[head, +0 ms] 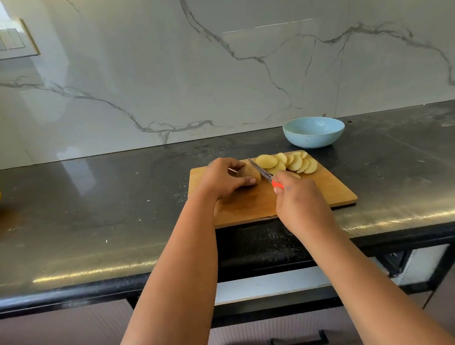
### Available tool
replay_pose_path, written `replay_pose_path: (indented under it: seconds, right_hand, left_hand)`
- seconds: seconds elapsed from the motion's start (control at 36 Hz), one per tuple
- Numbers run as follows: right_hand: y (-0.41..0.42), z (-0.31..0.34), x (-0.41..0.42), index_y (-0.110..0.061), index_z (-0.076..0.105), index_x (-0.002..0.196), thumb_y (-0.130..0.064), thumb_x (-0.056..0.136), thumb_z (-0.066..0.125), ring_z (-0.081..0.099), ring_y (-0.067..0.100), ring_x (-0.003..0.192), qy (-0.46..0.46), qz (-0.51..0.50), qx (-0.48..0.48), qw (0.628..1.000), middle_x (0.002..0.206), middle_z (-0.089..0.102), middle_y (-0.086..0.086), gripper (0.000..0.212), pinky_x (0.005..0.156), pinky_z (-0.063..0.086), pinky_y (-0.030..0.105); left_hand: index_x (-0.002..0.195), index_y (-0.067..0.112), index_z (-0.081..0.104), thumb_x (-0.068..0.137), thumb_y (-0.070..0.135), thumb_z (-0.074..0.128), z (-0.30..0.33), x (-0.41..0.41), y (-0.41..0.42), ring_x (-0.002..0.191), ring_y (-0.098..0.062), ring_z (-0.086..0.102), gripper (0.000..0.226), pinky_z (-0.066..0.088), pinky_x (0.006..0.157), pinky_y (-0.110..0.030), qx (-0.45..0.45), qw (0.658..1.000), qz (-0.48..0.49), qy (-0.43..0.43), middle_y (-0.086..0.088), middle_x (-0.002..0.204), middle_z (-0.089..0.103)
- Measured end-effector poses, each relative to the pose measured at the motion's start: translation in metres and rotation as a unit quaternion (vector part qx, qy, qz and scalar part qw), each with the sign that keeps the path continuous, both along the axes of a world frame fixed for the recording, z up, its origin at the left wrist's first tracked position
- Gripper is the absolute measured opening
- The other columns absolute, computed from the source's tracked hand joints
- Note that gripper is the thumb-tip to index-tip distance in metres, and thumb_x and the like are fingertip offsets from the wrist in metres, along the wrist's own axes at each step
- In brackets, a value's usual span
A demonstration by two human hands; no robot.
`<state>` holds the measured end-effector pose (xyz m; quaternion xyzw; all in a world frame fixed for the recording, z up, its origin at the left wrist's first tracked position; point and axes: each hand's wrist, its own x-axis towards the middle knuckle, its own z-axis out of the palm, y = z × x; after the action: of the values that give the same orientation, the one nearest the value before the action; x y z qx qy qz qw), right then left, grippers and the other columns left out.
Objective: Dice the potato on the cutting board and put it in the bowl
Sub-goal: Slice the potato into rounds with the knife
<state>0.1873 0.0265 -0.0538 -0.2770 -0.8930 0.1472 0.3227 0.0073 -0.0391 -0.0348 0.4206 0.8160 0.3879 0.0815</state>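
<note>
Both hands grip: left hand (225,179) holds the potato (250,174), right hand (298,196) the knife (263,172).

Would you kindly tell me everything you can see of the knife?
The knife is small, with a narrow, dark, patterned blade and a bright orange-red handle, seemingly plastic. The right hand grips the handle, hiding most of it. The blade slants up and away to the left over the cutting board, its edge against the cut face of the potato held by the left hand. Its tip points toward the wall.
</note>
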Motion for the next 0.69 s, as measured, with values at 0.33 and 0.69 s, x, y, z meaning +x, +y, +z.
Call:
replay_pose_path:
  seconds: [0.33,0.69]
  right_hand:
    - [-0.009,0.027,-0.033,-0.017,0.056,0.111,-0.014,0.096,0.053,0.049,0.015,0.074,-0.196,-0.038,-0.04,0.979,0.085,0.051,0.0,0.016,0.064,0.041,0.029]
    - [0.017,0.01,0.027,-0.021,0.06,0.101,-0.017,0.098,0.052,0.046,0.005,0.058,0.013,-0.012,-0.042,0.999,0.069,0.049,-0.01,0.01,0.044,0.027,0.022]
  left_hand:
    - [0.121,0.017,0.067,0.071,0.033,0.086,-0.002,0.0,0.0,0.09,-0.006,0.059,0.056,0.042,0.063,-0.01,0.019,1.0,-0.007,0.002,0.005,0.111,0.066]
    - [0.13,0.019,0.061,0.074,0.034,0.084,0.0,-0.002,-0.001,0.097,-0.008,0.059,0.062,0.043,0.072,-0.016,-0.005,1.0,-0.015,-0.02,0.004,0.119,0.064]
